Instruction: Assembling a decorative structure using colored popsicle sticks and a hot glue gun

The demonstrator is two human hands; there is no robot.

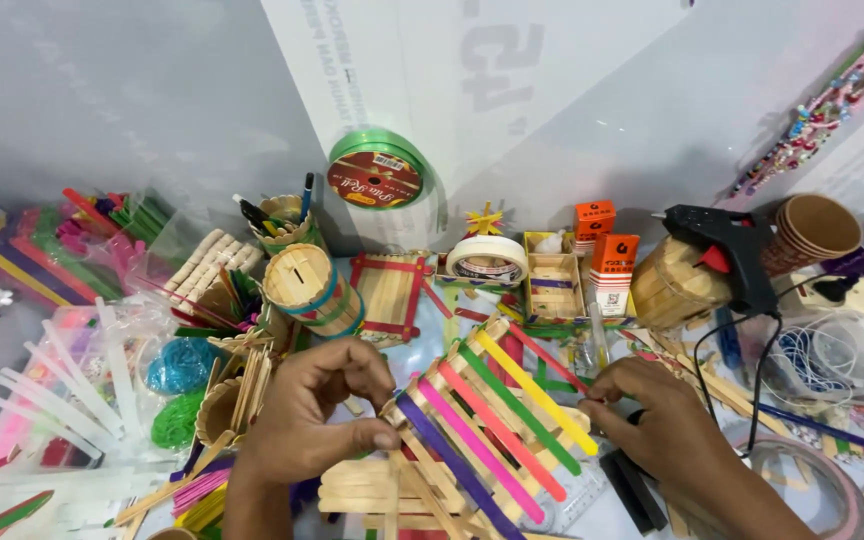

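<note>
Holding the craft-stick roof panel (487,425) just below the masking tape roll (488,259), my left hand (317,415) pinches its purple-stick corner while my right hand (657,420) grips its yellow-stick edge. Uneven squeezing could, I judge, pop glued sticks loose.

Pretty busy tabletop (42,350) here, craft stuff everywhere. Both hands are on a slanted stick panel (487,425) made of plain wooden sticks with purple, pink, orange, green and yellow ones laid across it. The left hand (317,415) pinches the panel's upper left corner, thumb pressed against the purple stick. The right hand (657,420) touches the right edge by the yellow stick. Behind them sit a round stick-built barrel (307,288), a roll of white tape (487,260), a green ribbon spool (380,172) leaning on the wall, and a black glue gun (727,250) off to the right.
</note>
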